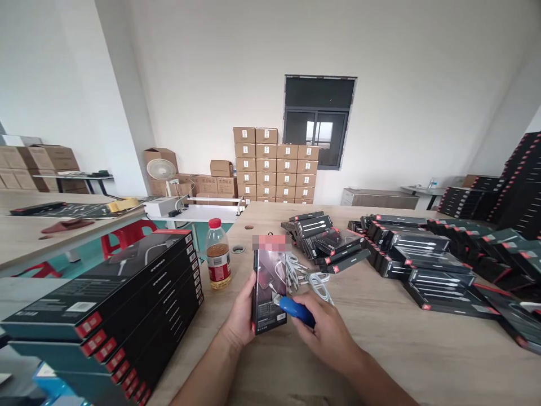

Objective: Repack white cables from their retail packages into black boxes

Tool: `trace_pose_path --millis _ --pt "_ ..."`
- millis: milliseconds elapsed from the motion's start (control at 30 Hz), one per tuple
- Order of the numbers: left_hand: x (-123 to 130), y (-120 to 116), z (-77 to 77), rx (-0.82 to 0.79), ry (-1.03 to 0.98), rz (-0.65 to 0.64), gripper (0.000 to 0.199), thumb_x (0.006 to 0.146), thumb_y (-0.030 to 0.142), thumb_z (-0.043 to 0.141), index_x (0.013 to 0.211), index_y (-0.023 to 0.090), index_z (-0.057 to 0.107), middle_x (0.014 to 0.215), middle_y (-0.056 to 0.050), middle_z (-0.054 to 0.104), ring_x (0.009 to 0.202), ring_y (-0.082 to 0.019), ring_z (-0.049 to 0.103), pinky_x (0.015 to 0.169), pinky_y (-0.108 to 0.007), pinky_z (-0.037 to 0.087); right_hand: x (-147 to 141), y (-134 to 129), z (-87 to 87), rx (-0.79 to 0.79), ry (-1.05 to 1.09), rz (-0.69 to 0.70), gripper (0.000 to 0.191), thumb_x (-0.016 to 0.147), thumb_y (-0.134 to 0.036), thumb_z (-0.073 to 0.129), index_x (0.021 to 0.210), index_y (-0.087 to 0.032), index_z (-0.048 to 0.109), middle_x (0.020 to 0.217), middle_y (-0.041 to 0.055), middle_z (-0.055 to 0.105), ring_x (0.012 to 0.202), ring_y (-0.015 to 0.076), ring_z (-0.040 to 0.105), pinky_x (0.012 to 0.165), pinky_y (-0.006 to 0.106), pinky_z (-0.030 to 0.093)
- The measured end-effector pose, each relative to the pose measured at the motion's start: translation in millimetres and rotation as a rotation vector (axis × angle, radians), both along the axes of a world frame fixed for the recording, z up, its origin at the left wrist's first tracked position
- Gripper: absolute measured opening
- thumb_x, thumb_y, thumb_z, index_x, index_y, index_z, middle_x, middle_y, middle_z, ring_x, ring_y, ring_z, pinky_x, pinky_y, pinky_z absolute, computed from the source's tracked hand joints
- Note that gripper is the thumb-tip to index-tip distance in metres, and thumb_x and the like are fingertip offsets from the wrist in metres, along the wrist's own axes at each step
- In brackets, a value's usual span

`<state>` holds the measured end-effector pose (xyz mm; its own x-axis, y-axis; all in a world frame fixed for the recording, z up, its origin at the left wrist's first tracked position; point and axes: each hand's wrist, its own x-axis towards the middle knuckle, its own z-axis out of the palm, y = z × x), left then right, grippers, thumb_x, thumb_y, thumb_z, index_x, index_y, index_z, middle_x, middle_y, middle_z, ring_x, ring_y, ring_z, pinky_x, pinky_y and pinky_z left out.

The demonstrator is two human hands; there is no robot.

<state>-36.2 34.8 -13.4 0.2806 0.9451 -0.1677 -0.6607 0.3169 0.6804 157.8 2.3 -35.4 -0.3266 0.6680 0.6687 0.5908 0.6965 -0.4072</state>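
Across your counter [406, 344], the tall box stack [169, 299] stands at the left, with scattered dark boxes [426, 248] to the right. Your left hand [240, 316] is closed around the upright box [264, 282], near the bottle [218, 262] and coiled cables [319, 285]. Your right hand [329, 327] grips the blue-handled tool [298, 311], its head at the box's face; contact is unclear. Working there calls for a steady left hold and light, controlled right-hand pressure.
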Motion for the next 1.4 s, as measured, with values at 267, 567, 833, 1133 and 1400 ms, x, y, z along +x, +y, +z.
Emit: trace_pose_path --millis 267,567,833,1133,1400 --pt "1.1 -1.5 0.7 0.030 -0.011 -0.015 0.054 0.094 0.054 0.054 0.126 0.011 0.066 0.102 -0.015 0.080 0.091 -0.030 0.077 0.089 -0.043 0.060 0.1 -0.9 -0.1 -0.004 -0.006 0.010 0.023 0.090 -0.018 0.060 0.111 -0.025 0.060 0.098 0.0028 0.072 0.087 0.0198 0.069 0.074 0.029 0.053" --pt "1.5 -3.0 0.0 -0.012 0.061 -0.059 0.056 0.095 0.056 0.051 0.119 0.008 0.069 0.098 -0.016 0.080 0.087 -0.030 0.078 0.082 -0.041 0.062 -3.8 0.3 -1.7 0.010 0.075 -0.007 0.023 0.092 -0.019 0.058 0.114 -0.024 0.061 0.100 0.0045 0.071 0.089 0.0204 0.069 0.077 0.030 0.054" --pt "10.6 -3.4 -5.0 -0.082 0.103 -0.108 0.060 0.093 0.060 0.052 0.122 0.009 0.068 0.095 -0.017 0.080 0.083 -0.029 0.078 0.078 -0.040 0.062 5.2 1.5 7.0 0.013 0.174 -0.078 0.019 0.092 -0.022 0.056 0.110 -0.023 0.062 0.096 0.0048 0.071 0.083 0.0203 0.069 0.072 0.030 0.054" --pt "-2.3 -4.8 1.6 0.027 0.072 -0.036 0.058 0.101 0.051 0.037 0.128 0.007 0.065 0.101 -0.018 0.079 0.094 -0.028 0.077 0.092 -0.041 0.059 2.8 -3.5 10.1 -0.015 0.022 0.032 0.027 0.091 -0.018 0.058 0.116 -0.027 0.064 0.103 0.0055 0.071 0.096 0.0231 0.067 0.081 0.033 0.055" --pt "-1.0 -10.7 5.4 0.006 0.106 0.010 0.053 0.103 0.045 0.035 0.122 0.008 0.068 0.100 -0.017 0.080 0.096 -0.027 0.077 0.095 -0.042 0.058 3.0 -5.4 11.7 -0.040 0.005 0.050 0.030 0.091 -0.017 0.059 0.118 -0.029 0.065 0.102 0.0047 0.069 0.094 0.0218 0.067 0.078 0.030 0.055"
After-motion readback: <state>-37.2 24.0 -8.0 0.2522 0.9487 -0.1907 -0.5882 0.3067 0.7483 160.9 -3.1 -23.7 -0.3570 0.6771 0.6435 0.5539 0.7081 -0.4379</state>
